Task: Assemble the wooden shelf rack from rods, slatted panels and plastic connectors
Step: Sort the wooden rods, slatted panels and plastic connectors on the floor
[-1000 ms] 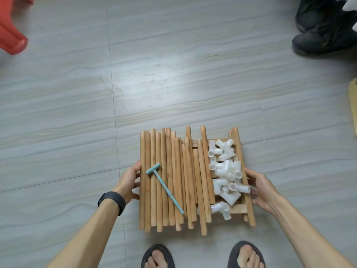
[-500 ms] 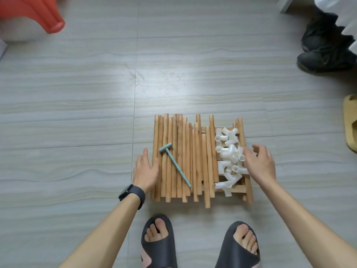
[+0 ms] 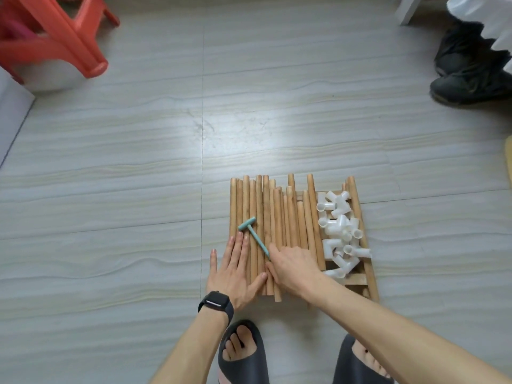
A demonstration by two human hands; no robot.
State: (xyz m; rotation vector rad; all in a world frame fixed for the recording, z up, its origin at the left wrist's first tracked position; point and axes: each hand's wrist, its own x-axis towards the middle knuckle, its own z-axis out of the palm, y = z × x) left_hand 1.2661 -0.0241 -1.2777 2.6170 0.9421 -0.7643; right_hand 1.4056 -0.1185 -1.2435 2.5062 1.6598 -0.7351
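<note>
Wooden rods (image 3: 277, 217) are lying side by side across a slatted panel (image 3: 357, 278) on the tiled floor (image 3: 138, 189), with white plastic connectors (image 3: 339, 231) heaped along the panel's right side. A small teal hammer (image 3: 250, 234) is resting on the rods. The person's left hand (image 3: 235, 273), its grip released, is pressing flat on the rods' near left end. The right hand (image 3: 293, 264) is reaching across to the hammer's handle tip, and whether its grip is grasping it cannot be told. A red stool (image 3: 55, 37) is standing at far left

Single head view, high above rod pile (image 3: 277, 234), facing steeply down and forward; pile sits lower right of centre, fairly near.
</note>
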